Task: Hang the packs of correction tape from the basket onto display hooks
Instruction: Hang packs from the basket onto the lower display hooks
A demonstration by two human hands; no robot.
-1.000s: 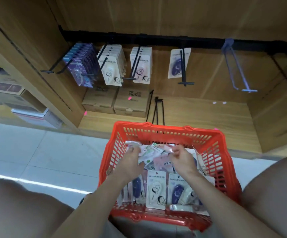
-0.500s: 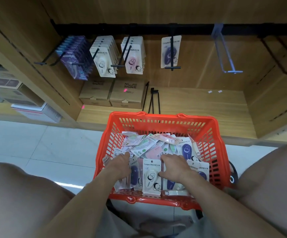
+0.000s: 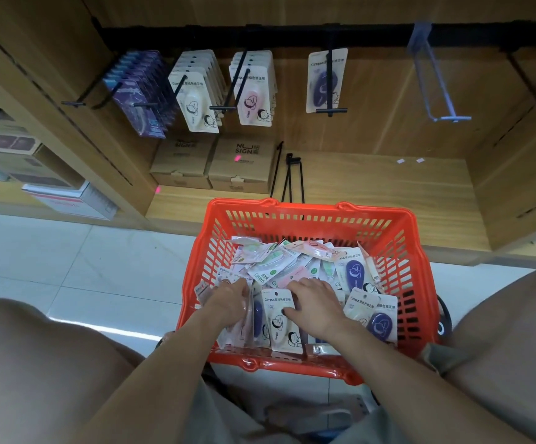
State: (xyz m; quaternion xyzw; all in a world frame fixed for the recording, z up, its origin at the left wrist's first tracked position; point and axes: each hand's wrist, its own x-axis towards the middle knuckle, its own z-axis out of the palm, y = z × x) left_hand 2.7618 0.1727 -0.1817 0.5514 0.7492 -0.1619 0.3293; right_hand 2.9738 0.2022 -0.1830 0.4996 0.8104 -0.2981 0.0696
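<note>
Both hands are down in the red basket (image 3: pixel 398 248) on the pile of correction tape packs (image 3: pixel 287 267), left hand (image 3: pixel 228 298) gripping a few upright packs, right hand (image 3: pixel 313 302) resting flat-ish with fingers spread on a white pack (image 3: pixel 281 325) between them.

Two brown cardboard boxes (image 3: pixel 212 165) sat side by side on a wooden shelf (image 3: pixel 372 187), above a pale tiled floor (image 3: pixel 83 267).
</note>
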